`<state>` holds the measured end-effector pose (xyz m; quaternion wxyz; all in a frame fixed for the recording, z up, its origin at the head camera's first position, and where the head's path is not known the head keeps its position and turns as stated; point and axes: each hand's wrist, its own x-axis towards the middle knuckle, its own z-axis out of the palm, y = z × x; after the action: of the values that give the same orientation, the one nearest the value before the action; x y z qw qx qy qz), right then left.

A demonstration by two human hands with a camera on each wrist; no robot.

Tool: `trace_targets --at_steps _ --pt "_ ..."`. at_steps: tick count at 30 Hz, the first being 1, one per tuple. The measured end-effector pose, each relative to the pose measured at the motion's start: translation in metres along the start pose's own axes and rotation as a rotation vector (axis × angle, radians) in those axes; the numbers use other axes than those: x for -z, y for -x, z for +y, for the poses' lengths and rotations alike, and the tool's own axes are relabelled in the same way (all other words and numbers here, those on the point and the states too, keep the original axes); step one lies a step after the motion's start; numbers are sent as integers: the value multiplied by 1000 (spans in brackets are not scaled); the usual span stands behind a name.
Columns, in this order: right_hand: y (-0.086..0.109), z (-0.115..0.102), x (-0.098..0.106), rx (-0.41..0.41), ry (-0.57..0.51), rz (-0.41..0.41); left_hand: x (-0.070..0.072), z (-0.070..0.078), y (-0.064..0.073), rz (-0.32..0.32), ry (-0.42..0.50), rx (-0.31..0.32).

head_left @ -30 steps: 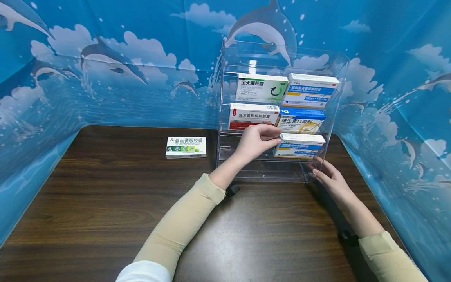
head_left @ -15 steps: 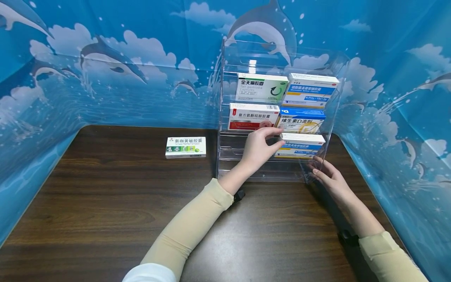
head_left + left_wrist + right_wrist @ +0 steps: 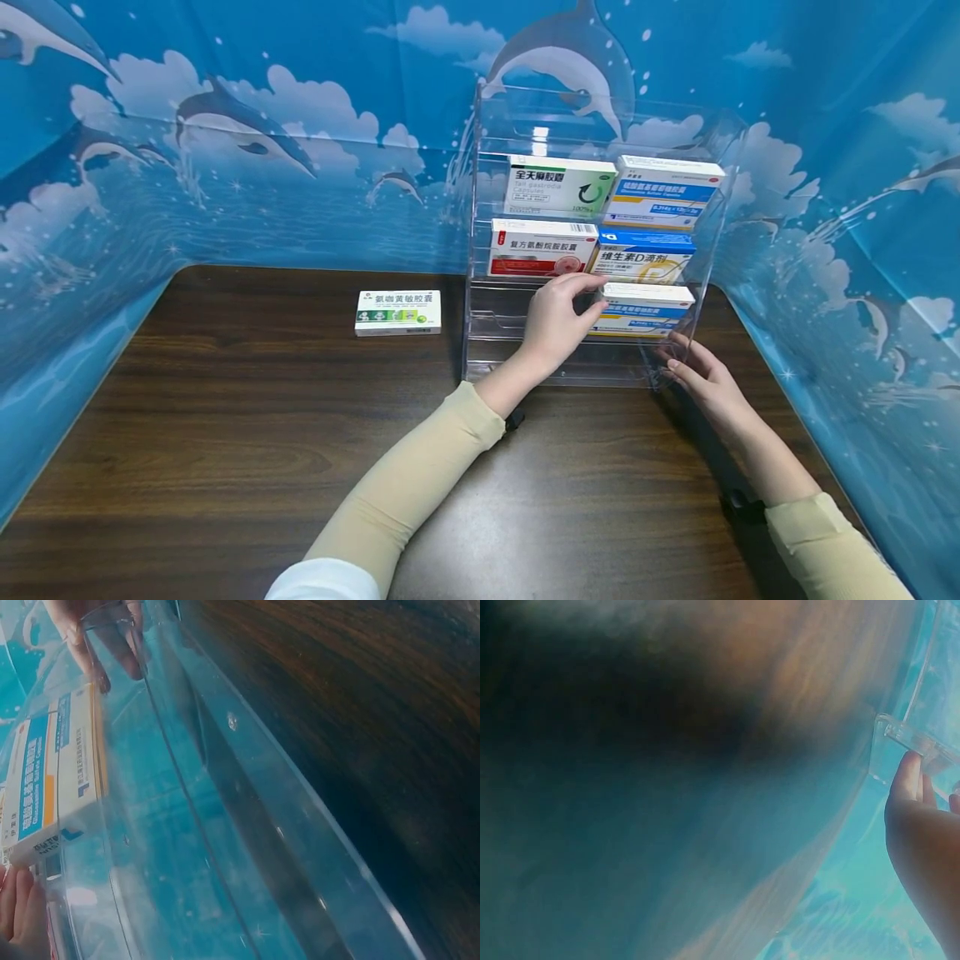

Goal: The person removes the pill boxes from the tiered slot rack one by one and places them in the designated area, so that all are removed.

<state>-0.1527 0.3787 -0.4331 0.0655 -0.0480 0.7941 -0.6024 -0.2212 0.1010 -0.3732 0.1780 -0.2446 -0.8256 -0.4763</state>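
A clear acrylic display rack [image 3: 585, 367] with stepped shelves stands on the table. On its lowest filled shelf, at the right, a blue and white medicine box [image 3: 648, 312] leans back with its label outward. My left hand [image 3: 553, 323] pinches the left end of this box, thumb at the front and forefinger by the top corner. In the left wrist view, the left fingers [image 3: 24, 911] touch the end of the box [image 3: 56, 761]. Low on the rack's right side, my right hand [image 3: 711, 387] grips the acrylic edge; its thumb [image 3: 907, 776] shows there in the right wrist view.
Above are a green and white box [image 3: 555, 187], another blue and white box [image 3: 660, 200], a red and white box [image 3: 536, 246] and a vitamin D box [image 3: 645, 260]. Left of the rack, a white and green box [image 3: 397, 312] lies on the wooden table [image 3: 225, 417]. A dolphin-print curtain [image 3: 300, 208] surrounds it.
My left hand has shifted slightly right along the box's left end, covering a little more of its label. The right hand stays at the rack's edge.
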Motion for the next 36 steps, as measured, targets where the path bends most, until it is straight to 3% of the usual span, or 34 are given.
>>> trace_targets --at_steps 8,15,21,29,36 --pt "0 -1 -1 -26 15 2 -4 -1 3 19 -21 -12" --pt "0 3 -1 35 -59 1 -9 -2 3 34 89 8" --pt "0 2 -1 24 -51 4 -13 -3 2 51 212 40" --pt "-1 -2 -1 14 -36 2 -16 -5 2 36 134 54" --pt "0 0 0 5 -23 -4 -17 -5 3 45 156 61"
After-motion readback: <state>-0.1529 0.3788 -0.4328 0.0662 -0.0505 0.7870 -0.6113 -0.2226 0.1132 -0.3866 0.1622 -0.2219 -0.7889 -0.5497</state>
